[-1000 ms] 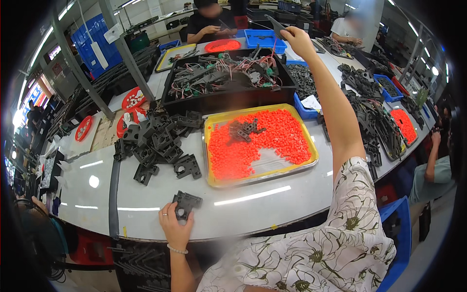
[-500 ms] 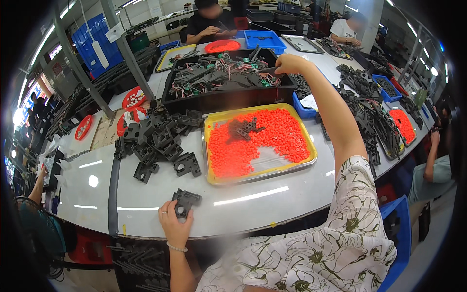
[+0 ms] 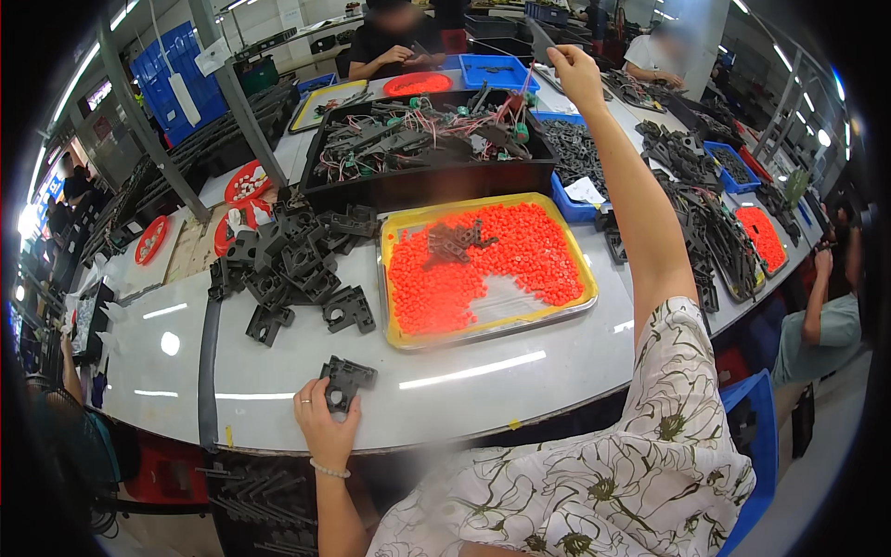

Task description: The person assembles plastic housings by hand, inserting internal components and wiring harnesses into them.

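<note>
Above the black bin [image 3: 427, 181], right hand [image 3: 574, 76] grip pinching 1 dim, thin part; left hand [image 3: 325, 422] clasping black bracket [image 3: 347, 382].

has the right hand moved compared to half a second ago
Yes. The right hand has lifted up and away from the black bin of wired parts, whose far rim it was at; it now holds a thin dark piece raised beyond it.

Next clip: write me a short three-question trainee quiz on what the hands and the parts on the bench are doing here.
1. True or false: the left hand rests on a black plastic bracket at the near edge of the white table.
2. Which colour are the small pieces in the yellow tray? A green, B orange-red, C white.
3. Where is the right hand?

Key: 1 true. 2 B. 3 Raised above the far side of the black bin of wired parts, holding a thin dark part; what it is cannot be told.
</note>
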A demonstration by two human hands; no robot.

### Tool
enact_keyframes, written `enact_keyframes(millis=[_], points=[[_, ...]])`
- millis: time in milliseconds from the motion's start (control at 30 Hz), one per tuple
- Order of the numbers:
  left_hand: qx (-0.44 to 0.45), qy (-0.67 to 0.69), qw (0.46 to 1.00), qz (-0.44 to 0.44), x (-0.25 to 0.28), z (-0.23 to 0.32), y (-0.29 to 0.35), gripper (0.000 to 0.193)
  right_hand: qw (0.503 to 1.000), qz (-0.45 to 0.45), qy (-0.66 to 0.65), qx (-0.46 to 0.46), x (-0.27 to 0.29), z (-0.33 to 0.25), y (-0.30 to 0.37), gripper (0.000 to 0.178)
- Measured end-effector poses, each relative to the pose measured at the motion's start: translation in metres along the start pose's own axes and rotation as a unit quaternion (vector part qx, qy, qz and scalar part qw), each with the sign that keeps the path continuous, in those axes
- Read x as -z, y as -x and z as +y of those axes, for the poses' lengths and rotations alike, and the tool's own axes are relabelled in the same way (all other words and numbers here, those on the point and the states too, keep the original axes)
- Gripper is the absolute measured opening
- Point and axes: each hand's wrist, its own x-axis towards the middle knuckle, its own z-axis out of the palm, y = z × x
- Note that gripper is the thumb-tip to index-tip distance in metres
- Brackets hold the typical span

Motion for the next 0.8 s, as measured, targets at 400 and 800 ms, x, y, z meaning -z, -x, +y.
enact_keyframes(millis=[400, 800], points=[[0.010, -0.004, 1.000, -0.002, 0.001, 0.001, -0.001, 0.049, 0.979, -0.077, 0.168, 0.082, -0.003, -0.021, -0.012, 0.029], [0.010, -0.008, 1.000, 0.005, 0.000, 0.000, 0.000, 0.047, 0.955, -0.171, 0.242, -0.017, -0.049, 0.019, 0.030, 0.029]])
